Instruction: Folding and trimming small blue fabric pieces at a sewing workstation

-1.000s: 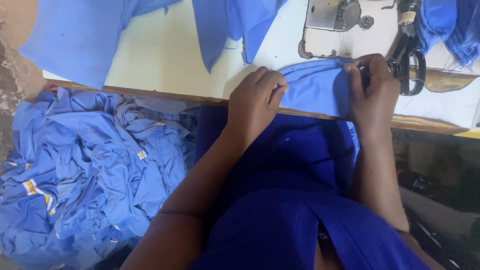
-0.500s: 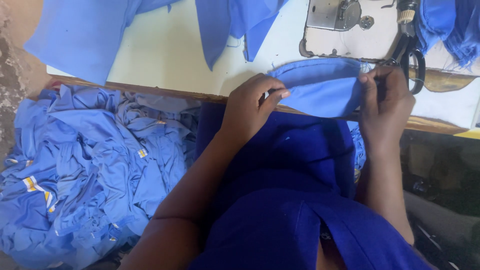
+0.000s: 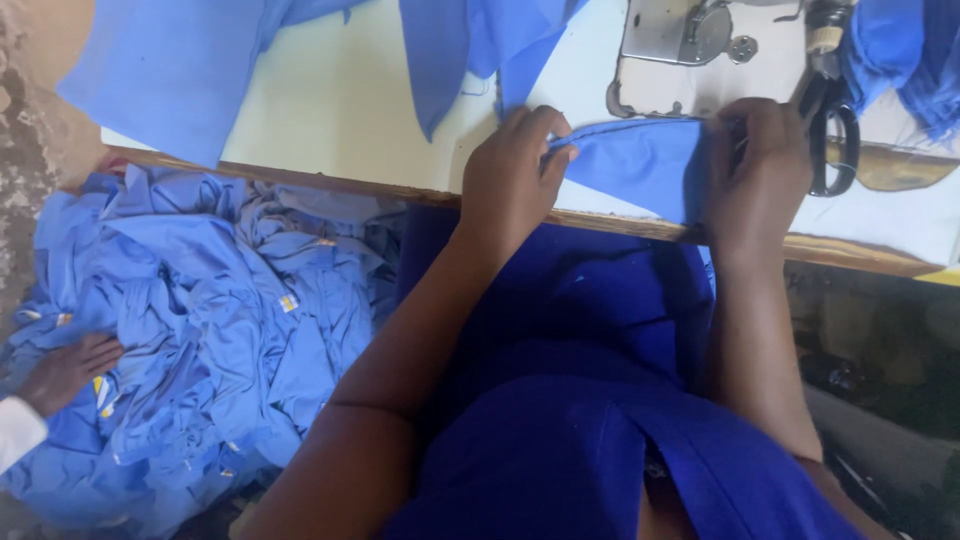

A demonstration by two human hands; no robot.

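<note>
Both hands work at the wooden front edge of the cream sewing table (image 3: 330, 120). Her left hand (image 3: 512, 172) is closed, pinching one end of a small folded piece of light blue fabric (image 3: 640, 165); her right hand (image 3: 757, 170) curls over the other end, gripping it. This piece lies across the table edge. It looks thin, soft and light, so I think it is best held at the ends. Behind it on the table are black scissors (image 3: 832, 130) and a grey sewing machine base (image 3: 690, 35). Left, below the table, another person's hand (image 3: 65, 370) touches a pile of blue garments (image 3: 210, 330).
</note>
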